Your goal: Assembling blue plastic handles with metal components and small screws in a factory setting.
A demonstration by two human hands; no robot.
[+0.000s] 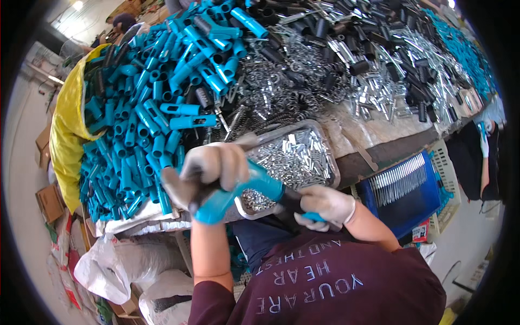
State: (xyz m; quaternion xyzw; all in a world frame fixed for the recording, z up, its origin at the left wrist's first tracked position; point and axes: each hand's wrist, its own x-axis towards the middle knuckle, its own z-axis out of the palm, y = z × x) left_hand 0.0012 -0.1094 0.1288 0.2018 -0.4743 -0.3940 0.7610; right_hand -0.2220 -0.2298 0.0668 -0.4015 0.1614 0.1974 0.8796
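Observation:
Both hands wear whitish gloves and are raised in front of my body, at the near edge of the heaped table. My left hand (214, 165), smeared by motion, is closed around a dark piece at the left end of a teal-and-black tubular part (262, 181). This part stretches across to the right. My right hand (327, 205) is closed round its black end, where a bit of teal shows under the fingers. Behind the part stands a clear plastic tray (327, 154) holding many small silvery metal pieces.
Teal slotted tubes (162, 114) are heaped at left beside a yellow sack (70, 130). Springs (271, 86), black sleeves and metal rods (444, 78) cover the table's far side. A blue bin (401, 214) with rows of metal pieces stands at right. White bags (103, 271) lie below left.

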